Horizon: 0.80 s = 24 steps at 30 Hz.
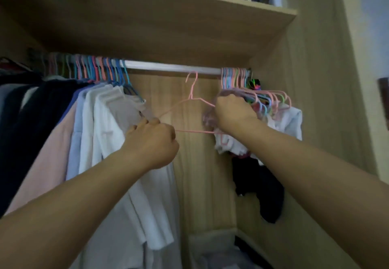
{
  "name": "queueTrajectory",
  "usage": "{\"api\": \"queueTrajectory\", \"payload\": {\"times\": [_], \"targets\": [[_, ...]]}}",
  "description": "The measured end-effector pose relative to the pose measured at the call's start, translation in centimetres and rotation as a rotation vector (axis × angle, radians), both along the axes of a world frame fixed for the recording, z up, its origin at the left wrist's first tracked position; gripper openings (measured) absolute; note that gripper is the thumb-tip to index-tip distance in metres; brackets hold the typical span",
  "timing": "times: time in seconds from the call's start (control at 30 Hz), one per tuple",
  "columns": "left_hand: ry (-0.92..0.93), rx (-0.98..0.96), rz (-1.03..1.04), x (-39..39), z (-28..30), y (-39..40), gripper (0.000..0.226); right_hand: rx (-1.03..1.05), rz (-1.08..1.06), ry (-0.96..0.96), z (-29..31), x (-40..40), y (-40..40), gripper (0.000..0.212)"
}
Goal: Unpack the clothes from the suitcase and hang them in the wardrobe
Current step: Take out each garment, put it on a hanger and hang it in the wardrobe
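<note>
Both hands grip pink hanger (pixel 190 100) | right hand (pixel 230 111) blurred

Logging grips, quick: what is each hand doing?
Left hand: grips thin pink wire hanger.
Right hand: grips the same hanger's other end.

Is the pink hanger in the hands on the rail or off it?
Off. The pink hanger hangs with its hook just below the rail, gripped by the left hand and right hand.
</note>
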<state>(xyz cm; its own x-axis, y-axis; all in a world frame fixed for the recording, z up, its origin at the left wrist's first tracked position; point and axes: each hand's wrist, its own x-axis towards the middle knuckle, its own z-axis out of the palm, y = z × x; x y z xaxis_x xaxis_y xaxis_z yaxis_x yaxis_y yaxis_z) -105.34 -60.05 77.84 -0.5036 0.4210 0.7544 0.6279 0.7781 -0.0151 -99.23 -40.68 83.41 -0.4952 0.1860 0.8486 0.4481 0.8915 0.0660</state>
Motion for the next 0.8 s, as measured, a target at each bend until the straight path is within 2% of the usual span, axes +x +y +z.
{"api": "queueTrajectory", "payload": {"times": [0.13, 0.23, 0.3, 0.4, 0.47, 0.53, 0.67, 0.73, 0.8], "targets": [[-0.187, 0.173, -0.41, 1.9, -7.6, 2.2, 0.029, -0.141, 0.014, -0.061, -10.2, 5.5, -0.3, 0.024], [-0.346, 0.272, -0.65, 5.1, -16.5, 3.0, 0.031, -0.272, -0.04, -0.068, -20.6, 11.6, 0.5, 0.015], [-0.478, 0.35, -0.802, 7.3, -23.5, 3.4, 0.028, -0.368, -0.081, -0.148, -29.1, 16.8, 0.5, 0.014], [-0.661, 0.421, -0.906, 11.3, -34.4, 3.6, 0.024, -0.562, -0.102, -0.278, -41.3, 27.6, -1.5, 0.013], [-0.753, 0.459, -0.93, 13.9, -40.3, 3.3, 0.022, -0.653, -0.158, -0.345, -47.3, 35.4, -4.0, 0.016], [-0.786, 0.355, -0.908, 15.9, -44.7, 3.7, 0.024, -0.756, -0.212, -0.38, -52.2, 42.9, -5.9, 0.019], [-0.853, -0.264, -0.912, 21.7, -51.5, 6.7, 0.058, -0.964, -0.29, -0.288, -57.9, 55.8, -8.2, 0.038], [-0.952, -0.409, -0.934, 24.6, -53.2, 7.1, 0.052, -1.042, -0.316, -0.197, -59.0, 59.9, -8.8, 0.04], [-1.105, -0.478, -0.97, 29.3, -55.4, 8.3, 0.032, -1.111, -0.362, -0.172, -60.7, 65.6, -9.2, 0.036]]}}
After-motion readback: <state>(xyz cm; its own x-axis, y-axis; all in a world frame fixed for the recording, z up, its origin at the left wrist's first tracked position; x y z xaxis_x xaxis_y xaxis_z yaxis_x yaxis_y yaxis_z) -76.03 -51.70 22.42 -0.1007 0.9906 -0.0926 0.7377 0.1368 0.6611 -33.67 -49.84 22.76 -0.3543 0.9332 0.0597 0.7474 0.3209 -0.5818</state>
